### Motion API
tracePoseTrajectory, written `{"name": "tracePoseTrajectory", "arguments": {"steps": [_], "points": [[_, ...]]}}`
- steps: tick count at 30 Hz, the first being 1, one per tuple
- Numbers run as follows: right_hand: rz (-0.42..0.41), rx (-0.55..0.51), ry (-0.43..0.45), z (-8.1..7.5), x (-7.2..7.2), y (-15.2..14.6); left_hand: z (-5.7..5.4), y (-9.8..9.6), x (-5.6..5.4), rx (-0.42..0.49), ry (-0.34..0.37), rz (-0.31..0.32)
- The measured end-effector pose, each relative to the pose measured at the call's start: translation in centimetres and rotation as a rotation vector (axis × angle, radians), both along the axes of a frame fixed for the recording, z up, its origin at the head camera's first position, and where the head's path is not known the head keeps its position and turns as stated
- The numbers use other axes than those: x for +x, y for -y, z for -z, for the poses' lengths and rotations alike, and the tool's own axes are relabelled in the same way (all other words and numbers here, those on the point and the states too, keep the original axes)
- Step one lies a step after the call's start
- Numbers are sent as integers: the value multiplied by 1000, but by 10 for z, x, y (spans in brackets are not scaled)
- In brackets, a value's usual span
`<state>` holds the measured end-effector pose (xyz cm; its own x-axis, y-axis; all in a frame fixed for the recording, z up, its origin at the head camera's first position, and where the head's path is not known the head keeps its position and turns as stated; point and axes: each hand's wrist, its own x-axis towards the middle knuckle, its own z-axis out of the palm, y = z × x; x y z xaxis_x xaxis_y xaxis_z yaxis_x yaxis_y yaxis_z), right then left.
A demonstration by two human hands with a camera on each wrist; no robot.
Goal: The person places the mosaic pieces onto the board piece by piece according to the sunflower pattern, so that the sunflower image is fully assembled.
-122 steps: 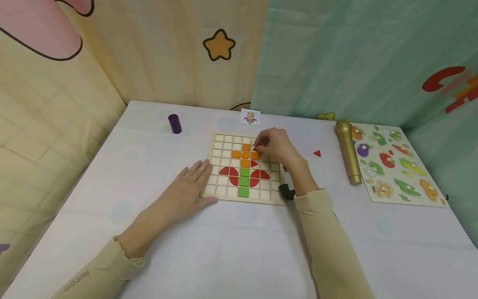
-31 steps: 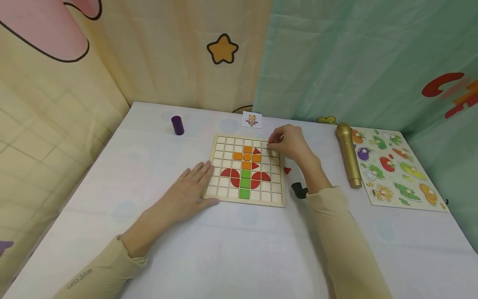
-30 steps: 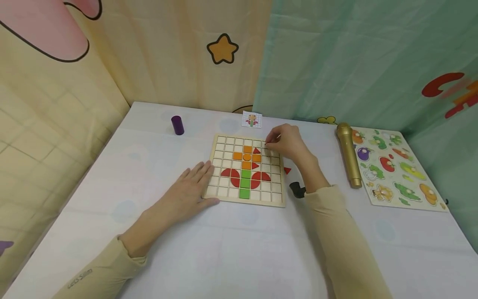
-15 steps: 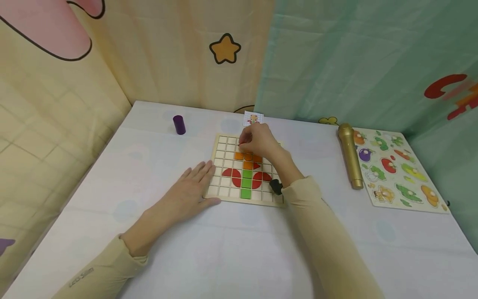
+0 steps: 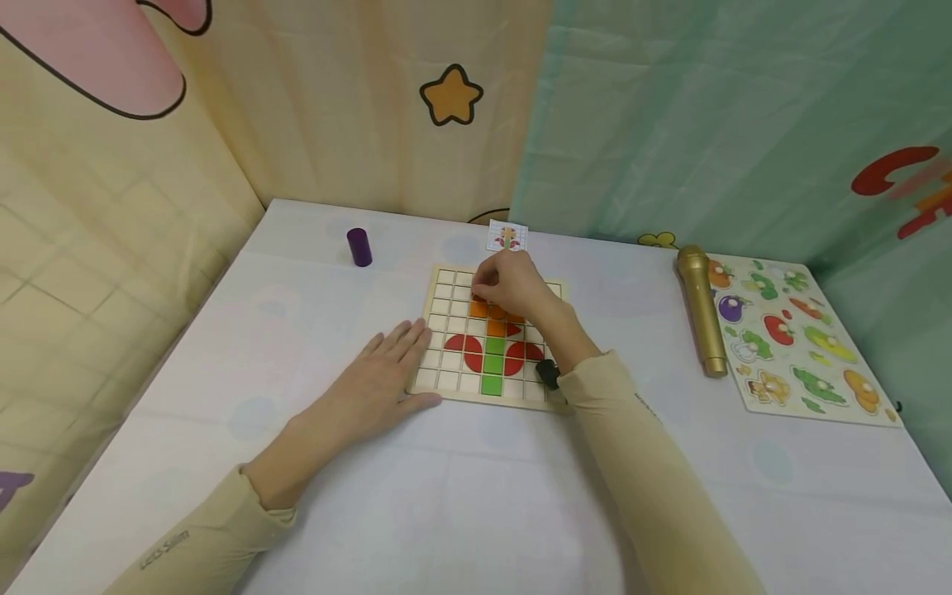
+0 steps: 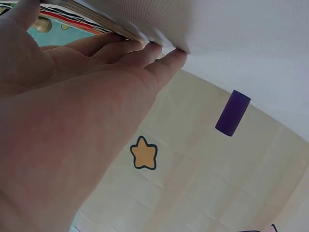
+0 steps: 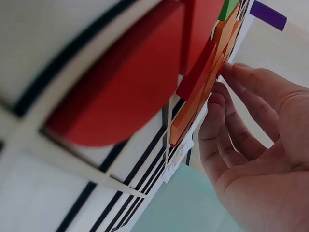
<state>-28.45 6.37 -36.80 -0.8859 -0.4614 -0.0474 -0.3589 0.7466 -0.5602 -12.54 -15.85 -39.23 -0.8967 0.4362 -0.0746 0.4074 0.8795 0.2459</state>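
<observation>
My right hand (image 5: 513, 281) is over the upper middle of a wooden grid board (image 5: 448, 380), pinching a small red triangle (image 7: 221, 71) between thumb and fingertips, beside the orange tiles (image 5: 478, 309). Green squares (image 5: 492, 364) form a stem on the board, with red curved pieces (image 5: 464, 351) on both sides. Another red triangle (image 5: 513, 330) lies by the lower orange tile. The hand covers the top orange tile and nearby cells. My left hand (image 5: 372, 380) rests with straight fingers on the table, fingertips at the board's left edge.
Behind the board lies a small pattern card (image 5: 507, 235). A purple cylinder (image 5: 360, 247) stands at the back left. To the right are a gold microphone (image 5: 702, 310) and a vegetable knob puzzle (image 5: 811, 347). Curtains (image 5: 632, 124) border the table's back.
Earlier a red triangle appeared at the upper right of the orange tiles. My right hand then moved left across the board with another red triangle and lowered. The left hand stays put.
</observation>
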Motion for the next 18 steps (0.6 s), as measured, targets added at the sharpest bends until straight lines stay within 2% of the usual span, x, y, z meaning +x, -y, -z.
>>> {"name": "tracePoseTrajectory", "arguments": {"steps": [18], "points": [[-22, 27, -31, -1, -1, -7, -2, -1, 0, -14, 11, -6]]}}
